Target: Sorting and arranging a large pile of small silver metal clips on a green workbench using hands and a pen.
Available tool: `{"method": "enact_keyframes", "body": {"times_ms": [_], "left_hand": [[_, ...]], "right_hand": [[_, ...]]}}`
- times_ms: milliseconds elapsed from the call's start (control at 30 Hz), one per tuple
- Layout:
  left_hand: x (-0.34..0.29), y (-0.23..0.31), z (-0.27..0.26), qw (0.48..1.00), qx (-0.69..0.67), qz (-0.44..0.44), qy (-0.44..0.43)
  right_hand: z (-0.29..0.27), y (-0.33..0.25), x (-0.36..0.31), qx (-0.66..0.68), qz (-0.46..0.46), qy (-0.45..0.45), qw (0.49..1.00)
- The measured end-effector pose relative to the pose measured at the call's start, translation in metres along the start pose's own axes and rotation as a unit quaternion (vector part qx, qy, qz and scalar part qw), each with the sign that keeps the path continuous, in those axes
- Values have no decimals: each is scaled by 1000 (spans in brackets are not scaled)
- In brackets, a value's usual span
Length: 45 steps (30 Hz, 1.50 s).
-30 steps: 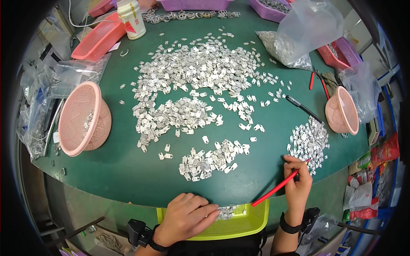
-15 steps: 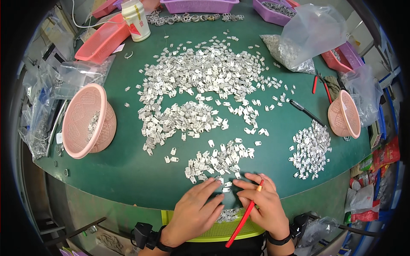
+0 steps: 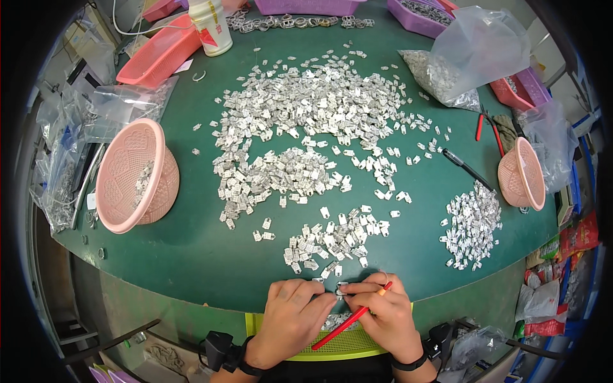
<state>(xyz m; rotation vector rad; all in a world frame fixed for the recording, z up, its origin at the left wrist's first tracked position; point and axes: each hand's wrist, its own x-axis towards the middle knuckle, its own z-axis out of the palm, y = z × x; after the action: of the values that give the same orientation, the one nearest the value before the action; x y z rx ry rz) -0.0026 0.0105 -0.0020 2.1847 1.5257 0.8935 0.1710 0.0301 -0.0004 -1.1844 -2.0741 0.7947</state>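
At the table's near edge, my left hand (image 3: pixel 288 317) is closed, thumb and fingers pinched on a small silver metal tag (image 3: pixel 340 291). My right hand (image 3: pixel 391 320) grips a slim red-handled tool (image 3: pixel 338 330), slanted down to the left, its thin tip curving up by the knuckles. Right fingertips also meet the tag, partly covering it. Just beyond my fingers lies a small heap of similar tags (image 3: pixel 338 239). Under my hands sits a yellow-green basket (image 3: pixel 300 351) with more small metal pieces inside.
Larger tag heaps (image 3: pixel 313 102) spread across the green table (image 3: pixel 211 268). A pink basket (image 3: pixel 105 191) stands left; a smaller pink basket (image 3: pixel 530 185), black pen (image 3: pixel 466 168) and red-handled pliers (image 3: pixel 497 137) lie right. A plastic bag (image 3: pixel 440 80) and white bottle (image 3: pixel 212 29) are farther back.
Both hands have drawn together, and their fingers have closed on one tag at the near edge. The red tool's lower end has swung left. The whole view has shifted slightly.
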Motion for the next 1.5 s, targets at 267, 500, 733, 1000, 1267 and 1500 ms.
{"method": "enact_keyframes", "body": {"times_ms": [267, 500, 733, 1000, 1267, 1500], "left_hand": [[-7, 0, -11, 998, 42, 44, -19], [-12, -6, -12, 1000, 9, 12, 3], [-7, -3, -4, 1000, -1, -7, 1], [-8, -2, -3, 1000, -9, -13, 2], [-11, -5, -15, 997, -44, 36, -52], [-4, -9, -12, 1000, 18, -23, 8]], "right_hand": [[0, -1, 0, 2, -16, 4, 1000], [2, -5, 2, 13, -32, -4, 999], [-1, -6, -4, 23, -19, 3, 1000], [-11, -3, -16, 35, 36, 44, 998], [-12, -6, -15, 7, -9, -37, 999], [-4, -5, -2, -25, 5, 17, 1000]]}}
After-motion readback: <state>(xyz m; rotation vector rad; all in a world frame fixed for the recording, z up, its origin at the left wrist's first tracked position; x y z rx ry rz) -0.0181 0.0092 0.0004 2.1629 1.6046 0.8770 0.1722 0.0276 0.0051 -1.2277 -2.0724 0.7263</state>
